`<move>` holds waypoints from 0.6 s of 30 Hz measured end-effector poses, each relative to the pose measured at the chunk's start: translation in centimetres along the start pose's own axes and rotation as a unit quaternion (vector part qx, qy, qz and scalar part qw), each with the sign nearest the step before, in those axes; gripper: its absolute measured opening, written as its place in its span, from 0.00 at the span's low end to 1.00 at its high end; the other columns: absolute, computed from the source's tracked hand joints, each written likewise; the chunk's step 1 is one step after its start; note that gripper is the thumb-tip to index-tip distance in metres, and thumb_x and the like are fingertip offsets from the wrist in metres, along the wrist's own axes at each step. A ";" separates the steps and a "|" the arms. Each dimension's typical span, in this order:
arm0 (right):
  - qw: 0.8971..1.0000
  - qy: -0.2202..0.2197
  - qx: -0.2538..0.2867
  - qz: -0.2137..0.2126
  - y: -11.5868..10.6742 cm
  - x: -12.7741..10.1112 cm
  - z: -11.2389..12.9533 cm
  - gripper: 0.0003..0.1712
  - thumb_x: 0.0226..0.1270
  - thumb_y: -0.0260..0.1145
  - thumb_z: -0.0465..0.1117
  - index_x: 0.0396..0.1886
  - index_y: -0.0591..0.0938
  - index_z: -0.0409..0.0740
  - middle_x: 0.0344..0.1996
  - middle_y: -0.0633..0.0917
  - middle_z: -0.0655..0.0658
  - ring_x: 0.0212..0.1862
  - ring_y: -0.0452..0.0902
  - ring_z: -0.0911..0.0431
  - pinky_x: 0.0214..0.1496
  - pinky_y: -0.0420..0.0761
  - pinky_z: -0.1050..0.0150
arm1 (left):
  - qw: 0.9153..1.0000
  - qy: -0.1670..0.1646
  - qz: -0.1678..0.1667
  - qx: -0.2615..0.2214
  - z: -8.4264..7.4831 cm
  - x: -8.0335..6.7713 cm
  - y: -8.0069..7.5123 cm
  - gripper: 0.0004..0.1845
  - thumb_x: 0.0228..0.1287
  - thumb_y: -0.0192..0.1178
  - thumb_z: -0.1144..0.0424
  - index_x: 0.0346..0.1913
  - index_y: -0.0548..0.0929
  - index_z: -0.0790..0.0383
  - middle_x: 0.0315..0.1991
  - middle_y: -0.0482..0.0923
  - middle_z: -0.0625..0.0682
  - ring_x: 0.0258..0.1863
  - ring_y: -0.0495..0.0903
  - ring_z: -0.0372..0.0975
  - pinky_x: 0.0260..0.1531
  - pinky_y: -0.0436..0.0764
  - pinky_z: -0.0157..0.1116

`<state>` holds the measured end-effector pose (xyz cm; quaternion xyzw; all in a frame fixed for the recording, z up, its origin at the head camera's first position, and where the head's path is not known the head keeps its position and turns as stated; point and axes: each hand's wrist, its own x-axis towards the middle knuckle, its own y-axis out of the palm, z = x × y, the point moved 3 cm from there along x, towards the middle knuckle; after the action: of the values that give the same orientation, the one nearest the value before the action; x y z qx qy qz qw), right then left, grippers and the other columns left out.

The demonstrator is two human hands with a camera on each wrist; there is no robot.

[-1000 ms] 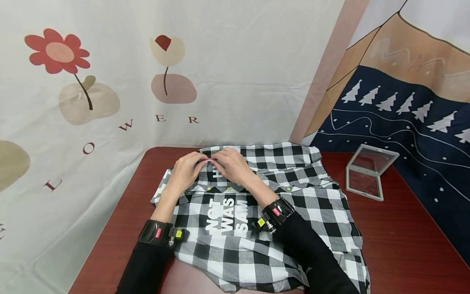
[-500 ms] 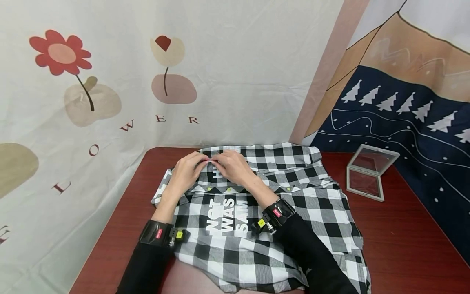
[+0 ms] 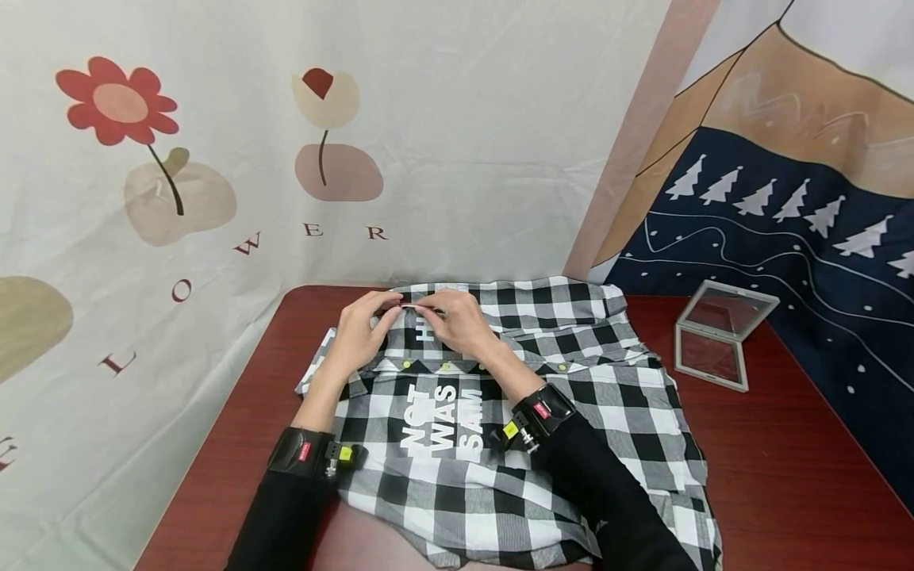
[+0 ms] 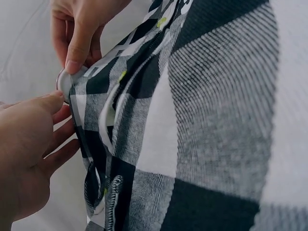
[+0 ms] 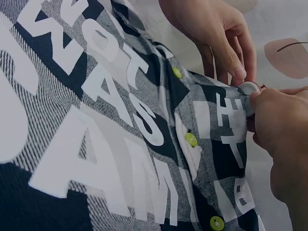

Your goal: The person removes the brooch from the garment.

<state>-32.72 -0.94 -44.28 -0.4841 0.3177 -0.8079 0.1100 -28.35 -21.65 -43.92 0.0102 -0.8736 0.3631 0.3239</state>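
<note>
Plaid shirt (image 3: 543, 381), collar button (image 5: 249, 88): left hand (image 3: 360, 333) and right hand (image 3: 457, 321) pinch it between fingertips; best kept taut, edges aligned.

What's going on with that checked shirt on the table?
A person has a black-and-white checked shirt spread on a dark red table. Both hands meet at its far edge: the left hand and right hand pinch the fabric there around a small round pale object, hard to identify. An open clear case stands on the table off to the right.
</note>
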 end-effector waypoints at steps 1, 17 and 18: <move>1.000 0.004 0.012 -0.006 0.0 0.0 -0.1 0.06 0.77 0.78 0.35 0.47 0.97 0.38 0.40 0.97 0.41 0.43 0.95 0.49 0.46 0.92 0.55 | 1.000 -0.003 -0.001 -0.004 0.1 0.0 0.0 0.16 0.82 0.68 0.69 0.65 0.89 0.71 0.57 0.90 0.66 0.53 0.92 0.58 0.52 0.90 0.57; 0.976 0.167 0.140 -0.017 1.0 -0.9 -1.7 0.07 0.80 0.77 0.42 0.48 0.98 0.47 0.46 0.98 0.44 0.42 0.94 0.53 0.46 0.87 0.65 | 0.998 -0.058 -0.006 -0.023 0.5 -0.1 0.6 0.15 0.83 0.67 0.68 0.65 0.90 0.69 0.63 0.90 0.67 0.52 0.95 0.60 0.55 0.93 0.58; 0.975 0.169 0.142 -0.019 1.0 -1.0 -1.8 0.07 0.80 0.77 0.42 0.48 0.99 0.47 0.46 0.98 0.44 0.42 0.94 0.53 0.45 0.86 0.67 | 0.998 -0.058 -0.008 -0.022 0.6 -0.1 0.7 0.14 0.82 0.68 0.68 0.64 0.90 0.68 0.62 0.90 0.67 0.52 0.95 0.60 0.55 0.93 0.58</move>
<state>-33.87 -0.57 -46.19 -0.3256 0.2042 -0.9170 0.1070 -28.78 -21.52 -44.72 0.0309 -0.8985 0.3404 0.2755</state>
